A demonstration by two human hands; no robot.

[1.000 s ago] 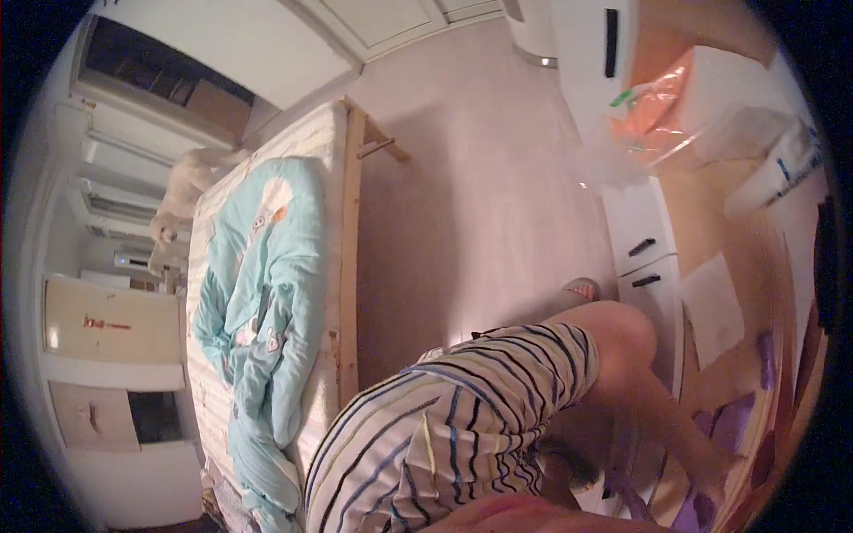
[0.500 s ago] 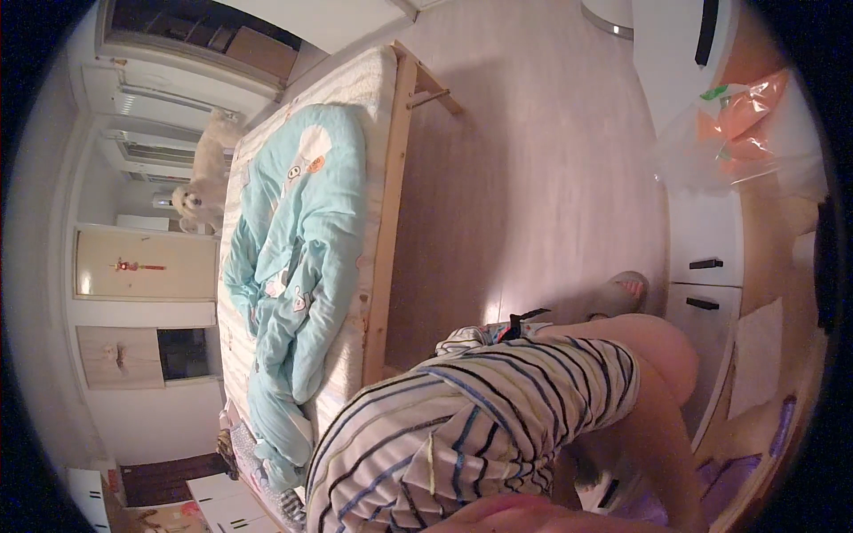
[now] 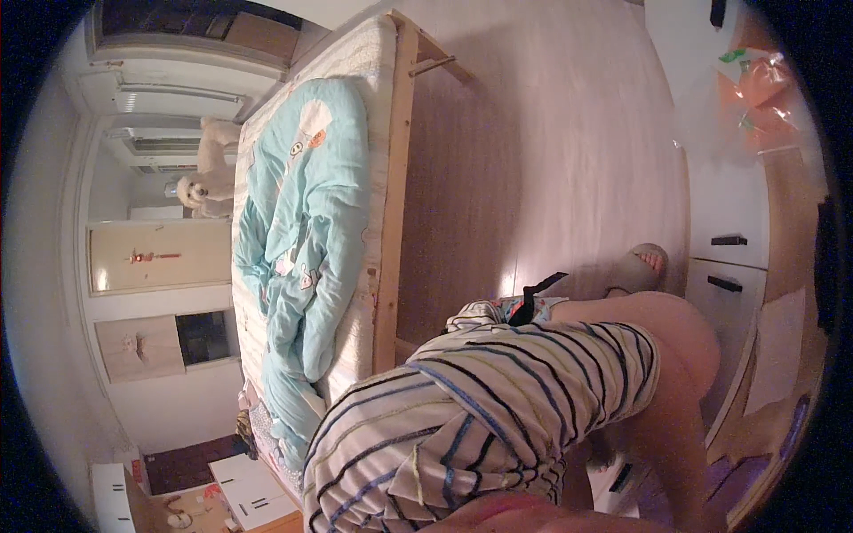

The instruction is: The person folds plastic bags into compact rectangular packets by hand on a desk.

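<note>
Neither my left hand nor my right hand shows. A bare arm (image 3: 680,417) reaches from a striped short sleeve (image 3: 613,355) down to the lower edge at the right, where its hand is cut off; which arm it is, I cannot tell. Nearest to that arm are purple packages (image 3: 745,480) on a wooden desktop (image 3: 786,266). The striped shirt (image 3: 462,409) fills the lower middle. Past it, a foot in a grey slipper (image 3: 644,266) rests on the floor. A black strap (image 3: 538,298) hangs by the shirt's hem.
A bed with a wooden frame (image 3: 400,160) bears a rumpled light-blue quilt (image 3: 311,204). A pale curly dog (image 3: 209,173) is beyond the bed's far side. White drawers (image 3: 733,209) run under the desktop, which bears a clear bag with orange contents (image 3: 760,93) and a paper sheet (image 3: 773,364).
The whole view has shifted slightly, so the desk, shirt and foot appear farther right and the bed a little higher. The dog's head appears more turned toward me. The arm remains lowered.
</note>
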